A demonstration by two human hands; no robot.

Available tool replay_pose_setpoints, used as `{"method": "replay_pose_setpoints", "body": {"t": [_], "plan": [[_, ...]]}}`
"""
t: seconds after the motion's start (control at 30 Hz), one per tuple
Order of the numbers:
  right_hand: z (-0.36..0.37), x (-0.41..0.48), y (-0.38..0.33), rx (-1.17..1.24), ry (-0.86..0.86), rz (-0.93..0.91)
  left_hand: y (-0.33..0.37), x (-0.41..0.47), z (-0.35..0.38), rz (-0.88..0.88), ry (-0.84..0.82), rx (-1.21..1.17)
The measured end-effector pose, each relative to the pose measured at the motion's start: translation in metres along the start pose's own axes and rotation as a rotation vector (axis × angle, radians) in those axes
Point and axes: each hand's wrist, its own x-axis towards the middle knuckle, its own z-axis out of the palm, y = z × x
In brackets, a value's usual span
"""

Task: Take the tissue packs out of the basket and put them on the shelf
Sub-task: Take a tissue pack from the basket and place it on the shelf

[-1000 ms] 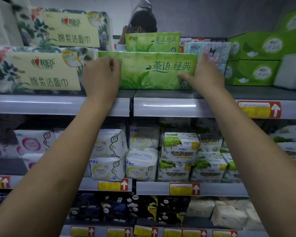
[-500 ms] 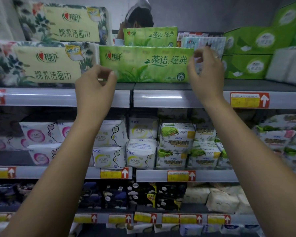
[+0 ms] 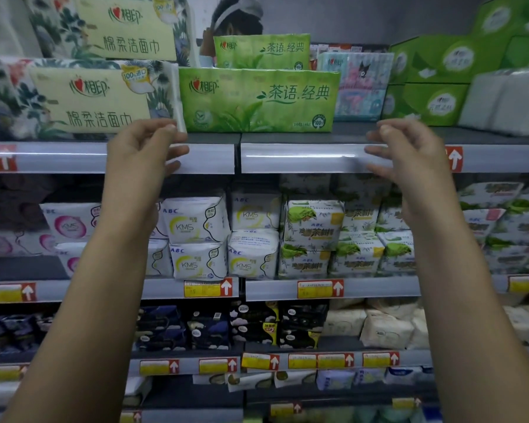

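Both hands, left and right, drop away empty and open. One green tissue pack stands at the shelf front edge. No basket shows.

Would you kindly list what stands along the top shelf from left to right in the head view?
Floral yellow-label pack → green tissue pack → pale blue cartoon pack → green boxes → white packs.

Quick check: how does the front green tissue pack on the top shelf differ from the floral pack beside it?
The front green tissue pack is plain green with leaf art; the floral pack has a cream label amid flowers. The green pack looks shorter than the floral pack. Both stand upright at the top shelf edge, touching, same heart logo.
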Motion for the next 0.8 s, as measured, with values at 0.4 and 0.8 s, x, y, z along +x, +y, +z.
{"method": "replay_pose_setpoints", "body": {"t": [0.4, 0.8], "plan": [[-0.003, -0.061, 0.009, 0.013, -0.034, 0.174, -0.015, -0.03, -0.011, -0.183, -0.088, -0.055], [-0.028, -0.108, 0.038, -0.198, 0.008, 0.147, -0.027, -0.084, -0.013, -0.193, -0.082, 0.006]]}}
